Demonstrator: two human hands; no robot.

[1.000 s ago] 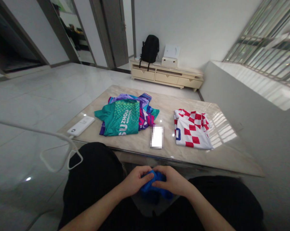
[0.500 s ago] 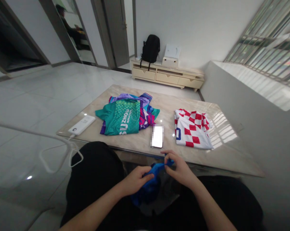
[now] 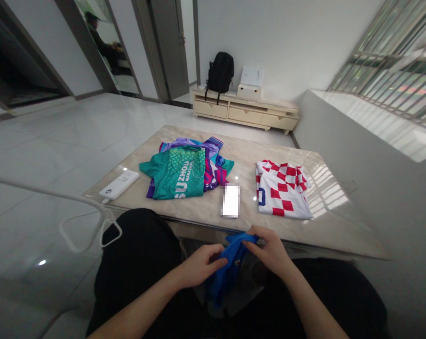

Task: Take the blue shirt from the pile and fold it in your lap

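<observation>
Between my knees, just off the table's near edge, hangs a bright blue garment (image 3: 230, 268); its exact kind does not show. My left hand (image 3: 204, 263) grips its left side between thumb and fingers. The upper right part of the cloth is pinched by my right hand (image 3: 269, 247). The lower end droops into shadow between my legs. Beyond my hands, a phone-like thing with a blurred white face (image 3: 231, 201) lies on the table. To its right is a folded red-and-white checked jersey (image 3: 283, 190).
A marble-topped table (image 3: 241, 160) spans the front. On its left lie a heap of shirts with a green marathon shirt (image 3: 179, 174) on top and a white power bank (image 3: 119, 184) with a cable (image 3: 101, 221). A backpack (image 3: 220, 73) stands on a low cabinet (image 3: 246, 113); a person (image 3: 101, 42) sits beyond a doorway.
My right hand has shifted its hold on the blue garment, and more of the cloth is now lifted and spread between my hands. The things on the table stay put.
</observation>
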